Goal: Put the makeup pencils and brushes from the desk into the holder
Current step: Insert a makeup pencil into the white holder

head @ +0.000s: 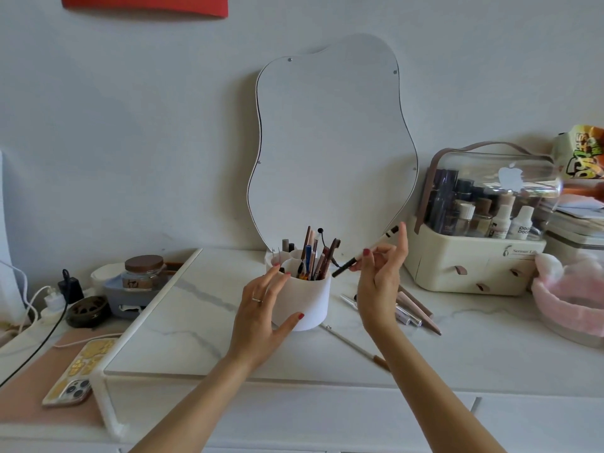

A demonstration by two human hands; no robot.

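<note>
A white cylindrical holder [310,305] stands on the marble desk below the mirror, with several pencils and brushes upright in it. My left hand [261,308] cups the holder's left side, thumb along its lower front. My right hand [380,273] is raised just right of the holder and pinches a white makeup pencil with a dark tip [362,256]; its dark end points down-left toward the holder's rim. Several loose pencils and brushes [415,310] lie on the desk behind my right wrist. One thin white pencil [354,346] lies nearer the front.
A wavy-edged mirror [330,142] leans on the wall behind the holder. A cream cosmetics case with a clear lid [477,256] stands at the right, a pink fluffy basket [568,299] beyond it. At the left are a jar [143,273], chargers and a phone [78,374].
</note>
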